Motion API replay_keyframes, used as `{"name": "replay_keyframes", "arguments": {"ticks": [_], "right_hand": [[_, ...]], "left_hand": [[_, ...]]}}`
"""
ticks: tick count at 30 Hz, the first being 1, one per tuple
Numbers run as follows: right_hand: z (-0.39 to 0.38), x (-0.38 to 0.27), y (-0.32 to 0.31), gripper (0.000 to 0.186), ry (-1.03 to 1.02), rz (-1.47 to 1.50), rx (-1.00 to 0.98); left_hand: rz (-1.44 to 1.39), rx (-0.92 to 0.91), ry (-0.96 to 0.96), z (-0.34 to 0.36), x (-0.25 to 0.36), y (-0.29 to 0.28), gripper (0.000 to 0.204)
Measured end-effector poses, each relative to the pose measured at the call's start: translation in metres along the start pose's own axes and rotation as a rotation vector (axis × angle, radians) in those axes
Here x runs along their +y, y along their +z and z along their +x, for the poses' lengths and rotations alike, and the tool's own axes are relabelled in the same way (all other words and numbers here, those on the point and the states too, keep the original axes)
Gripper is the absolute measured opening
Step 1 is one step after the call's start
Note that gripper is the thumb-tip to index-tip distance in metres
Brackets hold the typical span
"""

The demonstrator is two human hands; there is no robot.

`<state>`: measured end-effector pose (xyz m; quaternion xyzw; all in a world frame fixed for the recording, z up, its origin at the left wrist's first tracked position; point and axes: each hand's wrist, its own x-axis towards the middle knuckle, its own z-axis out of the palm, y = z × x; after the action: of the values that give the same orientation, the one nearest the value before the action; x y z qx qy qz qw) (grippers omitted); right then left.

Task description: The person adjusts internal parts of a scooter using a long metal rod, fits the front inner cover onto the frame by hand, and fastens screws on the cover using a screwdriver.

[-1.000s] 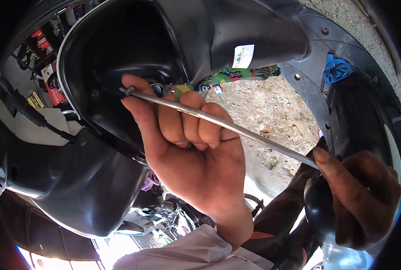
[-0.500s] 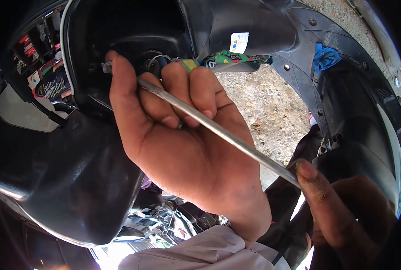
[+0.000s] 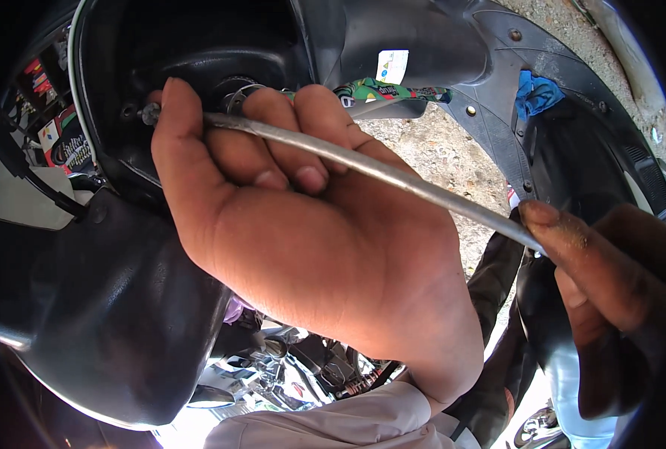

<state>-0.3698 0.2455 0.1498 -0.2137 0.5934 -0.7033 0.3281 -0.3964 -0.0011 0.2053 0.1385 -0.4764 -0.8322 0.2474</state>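
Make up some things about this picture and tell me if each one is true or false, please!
1. The right hand holds a metal rod. True.
2. The blue cloth is in the left hand. False: it lies on a dark plastic panel, apart from both hands.
3. The left hand pinches a small grey piece. True.
4. The sticker is all red. False: it is mostly white.
5. Something with a green pattern shows beyond the left hand. True.
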Motion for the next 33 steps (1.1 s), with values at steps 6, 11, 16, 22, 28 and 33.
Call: {"name": "replay_keyframes", "arguments": {"ticks": [6, 11, 16, 22, 28, 33], "right_hand": [[-0.203, 0.088, -0.076, 0.028, 0.009, 0.126, -0.059], [-0.057, 0.044, -0.008, 0.027, 0.046, 0.273, -0.060], [-0.003, 0.011, 0.012, 0.026, 0.115, 0.322, -0.052], [0.149, -0.067, 0.077, 0.024, 0.188, 0.402, -0.047], [0.162, -0.110, 0.081, 0.023, 0.215, 0.504, -0.066], [0.059, -0.109, 0.012, 0.022, 0.630, 1.015, -0.163]], "left_hand": [[0.023, 0.003, 0.052, 0.003, 0.012, -0.004, 0.029], [0.068, -0.009, 0.029, -0.008, 0.012, -0.010, 0.029], [0.010, -0.002, 0.006, -0.025, 0.004, -0.011, 0.030], [-0.038, 0.005, -0.016, -0.031, -0.029, -0.012, 0.033], [-0.051, -0.008, -0.002, -0.034, -0.011, 0.016, 0.037], [-0.210, -0.200, -0.216, -0.072, -0.005, 0.014, 0.046]]}}
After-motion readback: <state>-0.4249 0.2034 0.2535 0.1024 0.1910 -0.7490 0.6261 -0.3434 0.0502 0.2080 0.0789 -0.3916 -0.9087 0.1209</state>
